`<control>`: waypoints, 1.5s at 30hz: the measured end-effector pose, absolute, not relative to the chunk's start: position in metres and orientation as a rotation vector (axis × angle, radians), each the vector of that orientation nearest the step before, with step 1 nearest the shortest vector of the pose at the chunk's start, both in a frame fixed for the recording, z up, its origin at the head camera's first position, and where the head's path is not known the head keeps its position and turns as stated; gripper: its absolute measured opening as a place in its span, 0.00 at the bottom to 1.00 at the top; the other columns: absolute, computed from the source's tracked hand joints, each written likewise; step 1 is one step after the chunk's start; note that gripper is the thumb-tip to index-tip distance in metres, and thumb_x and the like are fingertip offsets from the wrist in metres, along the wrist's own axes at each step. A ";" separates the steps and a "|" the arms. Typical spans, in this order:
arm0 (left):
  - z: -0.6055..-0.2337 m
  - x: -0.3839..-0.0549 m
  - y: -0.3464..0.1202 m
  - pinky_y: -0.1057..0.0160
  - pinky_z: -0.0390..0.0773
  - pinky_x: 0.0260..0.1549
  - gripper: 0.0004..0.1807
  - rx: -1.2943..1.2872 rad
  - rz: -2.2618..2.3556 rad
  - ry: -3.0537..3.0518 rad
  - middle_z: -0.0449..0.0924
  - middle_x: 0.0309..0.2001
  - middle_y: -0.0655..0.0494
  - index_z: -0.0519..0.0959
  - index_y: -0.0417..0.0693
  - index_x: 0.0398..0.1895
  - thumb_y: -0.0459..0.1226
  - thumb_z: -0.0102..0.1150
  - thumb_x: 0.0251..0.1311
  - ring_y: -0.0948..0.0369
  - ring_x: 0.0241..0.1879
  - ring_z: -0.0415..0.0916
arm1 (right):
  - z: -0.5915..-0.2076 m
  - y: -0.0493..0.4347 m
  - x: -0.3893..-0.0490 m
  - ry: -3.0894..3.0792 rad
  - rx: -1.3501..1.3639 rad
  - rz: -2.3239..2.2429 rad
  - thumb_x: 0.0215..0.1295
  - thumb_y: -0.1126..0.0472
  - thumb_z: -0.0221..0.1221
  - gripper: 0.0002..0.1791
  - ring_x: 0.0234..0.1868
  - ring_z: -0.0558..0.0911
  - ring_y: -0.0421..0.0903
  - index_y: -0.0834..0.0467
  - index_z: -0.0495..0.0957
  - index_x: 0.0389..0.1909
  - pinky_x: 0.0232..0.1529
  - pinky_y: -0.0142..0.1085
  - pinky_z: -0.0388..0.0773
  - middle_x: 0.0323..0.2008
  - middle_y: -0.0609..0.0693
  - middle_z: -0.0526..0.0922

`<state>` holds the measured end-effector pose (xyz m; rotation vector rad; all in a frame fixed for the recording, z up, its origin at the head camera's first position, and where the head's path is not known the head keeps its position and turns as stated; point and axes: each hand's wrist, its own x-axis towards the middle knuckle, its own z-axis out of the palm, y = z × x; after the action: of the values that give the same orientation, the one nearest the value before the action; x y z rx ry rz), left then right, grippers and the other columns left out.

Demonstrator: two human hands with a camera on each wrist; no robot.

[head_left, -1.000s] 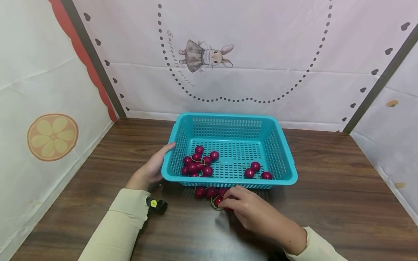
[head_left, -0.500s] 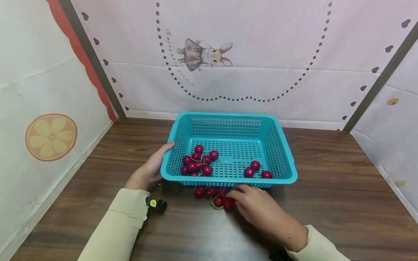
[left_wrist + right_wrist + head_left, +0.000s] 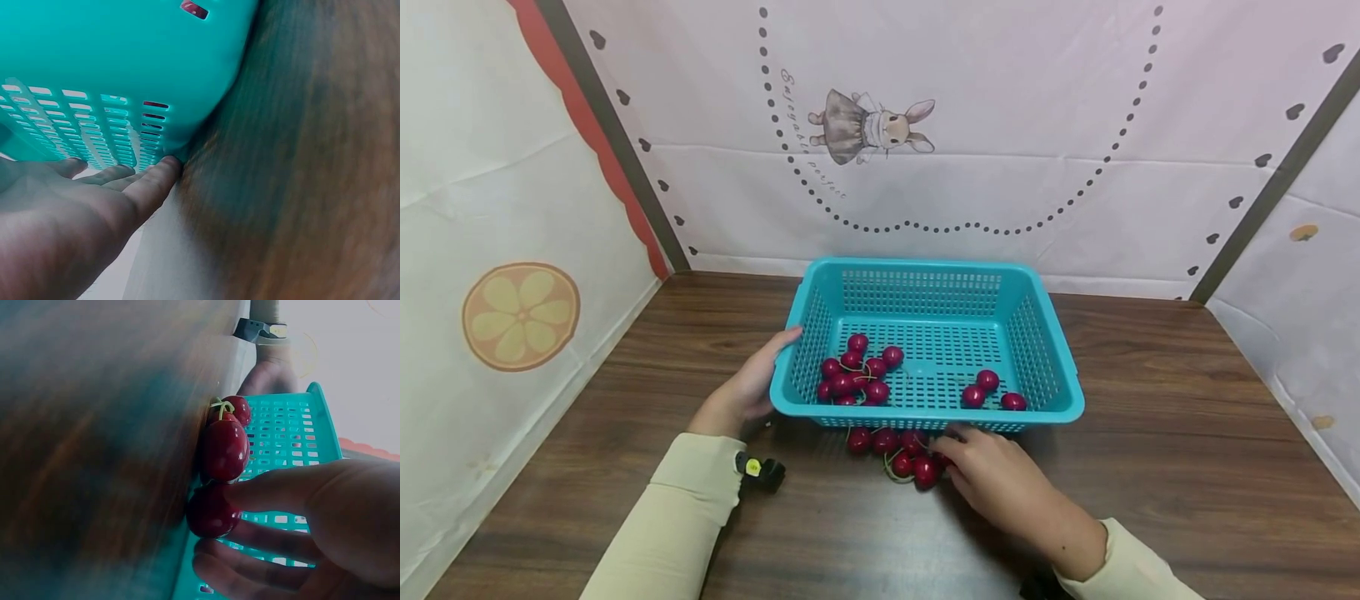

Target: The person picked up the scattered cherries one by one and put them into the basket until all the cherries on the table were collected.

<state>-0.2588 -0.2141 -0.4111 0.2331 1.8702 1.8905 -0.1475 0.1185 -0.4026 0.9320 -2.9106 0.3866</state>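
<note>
A turquoise plastic basket [image 3: 928,415] stands on the table, with red cherries [image 3: 841,383] clustered in its left part and a few at the right. My left hand [image 3: 752,382] rests against the basket's left end, thumb at the rim; the left wrist view shows its fingers [image 3: 153,187] extended along the slotted outer wall. Several more cherries [image 3: 884,442], some with green stems, lie on the table before the basket. My right hand [image 3: 996,475] pinches the rightmost cherry [image 3: 212,511] between thumb and fingers, low by the tabletop. Another cherry [image 3: 225,450] sits right beside it.
The brown wood-grain table [image 3: 835,533] carries everything. White printed cloth [image 3: 1000,100] hangs behind the basket and along both sides. A black wrist camera strap [image 3: 763,473] is on the left wrist.
My right hand has shifted slightly right, uncovering a cherry at the front of the loose group, and now has the rightmost cherry in its fingers. The left hand and basket stay put.
</note>
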 end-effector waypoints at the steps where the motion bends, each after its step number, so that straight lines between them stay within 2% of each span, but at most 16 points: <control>1: -0.411 -0.259 -0.214 0.36 0.64 0.68 0.42 0.234 1.888 1.870 0.44 0.78 0.42 0.32 0.62 0.80 0.66 0.29 0.72 0.38 0.76 0.51 | -0.403 0.119 -0.147 -2.913 0.934 0.386 0.59 0.64 0.70 0.15 0.43 0.84 0.46 0.52 0.85 0.47 0.44 0.44 0.86 0.44 0.49 0.84; 9: -0.410 -0.259 -0.214 0.37 0.65 0.67 0.42 0.229 1.881 1.885 0.45 0.78 0.41 0.33 0.61 0.80 0.66 0.28 0.72 0.38 0.75 0.52 | -0.403 0.120 -0.148 -2.924 0.948 0.418 0.58 0.64 0.70 0.15 0.43 0.84 0.46 0.53 0.84 0.47 0.46 0.45 0.85 0.44 0.49 0.84; 17: -0.409 -0.260 -0.214 0.37 0.66 0.67 0.42 0.242 1.874 1.882 0.45 0.78 0.41 0.33 0.61 0.80 0.66 0.27 0.73 0.38 0.75 0.52 | -0.402 0.121 -0.148 -2.899 0.953 0.422 0.58 0.65 0.70 0.11 0.40 0.82 0.43 0.53 0.84 0.41 0.46 0.42 0.86 0.39 0.47 0.83; 21: -0.409 -0.261 -0.215 0.36 0.64 0.67 0.41 0.253 1.877 1.875 0.44 0.78 0.40 0.32 0.59 0.80 0.65 0.26 0.73 0.37 0.75 0.51 | -0.396 0.121 -0.145 -2.914 0.959 0.387 0.56 0.65 0.71 0.10 0.35 0.79 0.41 0.53 0.83 0.38 0.40 0.38 0.85 0.36 0.46 0.82; 24: -0.408 -0.261 -0.215 0.36 0.64 0.68 0.42 0.253 1.877 1.870 0.44 0.78 0.40 0.32 0.59 0.80 0.65 0.26 0.73 0.37 0.75 0.50 | -0.387 0.121 -0.142 -2.940 0.989 0.369 0.54 0.64 0.71 0.10 0.32 0.74 0.39 0.53 0.83 0.37 0.33 0.33 0.80 0.32 0.45 0.79; 28: -0.408 -0.261 -0.216 0.37 0.65 0.67 0.42 0.254 1.874 1.869 0.44 0.78 0.39 0.32 0.59 0.80 0.66 0.26 0.73 0.37 0.75 0.51 | -0.377 0.122 -0.135 -2.948 1.061 0.413 0.52 0.63 0.72 0.12 0.30 0.71 0.37 0.53 0.82 0.37 0.31 0.29 0.77 0.30 0.43 0.75; 33: -0.408 -0.261 -0.216 0.37 0.66 0.67 0.42 0.264 1.875 1.869 0.45 0.77 0.39 0.32 0.59 0.80 0.66 0.26 0.73 0.37 0.75 0.51 | -0.366 0.122 -0.128 -2.912 1.127 0.459 0.55 0.62 0.72 0.13 0.31 0.71 0.36 0.52 0.83 0.41 0.33 0.27 0.77 0.32 0.42 0.73; 38: -0.409 -0.261 -0.216 0.38 0.67 0.66 0.42 0.265 1.877 1.875 0.45 0.77 0.40 0.32 0.60 0.80 0.66 0.26 0.73 0.38 0.75 0.52 | -0.354 0.123 -0.122 -2.763 1.140 0.569 0.54 0.64 0.72 0.15 0.36 0.74 0.35 0.51 0.84 0.43 0.35 0.27 0.79 0.37 0.42 0.76; 45: -0.413 -0.260 -0.216 0.39 0.68 0.66 0.42 0.232 1.877 1.866 0.46 0.78 0.43 0.33 0.62 0.80 0.66 0.28 0.72 0.39 0.75 0.53 | -0.344 0.135 -0.128 -2.514 1.014 0.645 0.51 0.67 0.75 0.18 0.40 0.81 0.38 0.54 0.84 0.44 0.42 0.32 0.85 0.41 0.47 0.81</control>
<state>-0.2601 -0.2165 -0.4131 0.2321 1.8656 1.8767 -0.1282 0.1354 -0.3436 1.0142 -2.5139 0.6453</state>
